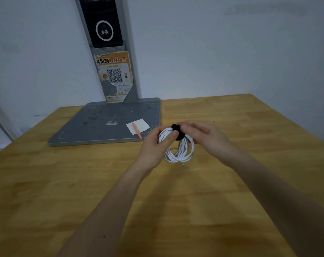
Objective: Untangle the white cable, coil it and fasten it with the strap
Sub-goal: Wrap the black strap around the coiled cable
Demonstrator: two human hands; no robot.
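Both forearms bare, no sleeves; left hand, right hand ungloved, no rings seen.

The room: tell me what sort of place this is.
Probably an office or service counter: a plain wooden table against a bare white wall, bearing a grey scanner stand with a QR-code poster.

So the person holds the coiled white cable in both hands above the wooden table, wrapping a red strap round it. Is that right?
Not quite: the strap is black, not red. The head view shows it wrapped round the top of the coiled white cable, which the left hand and the right hand hold above the wooden table. The only reddish thing is a pink pen on a white paper.
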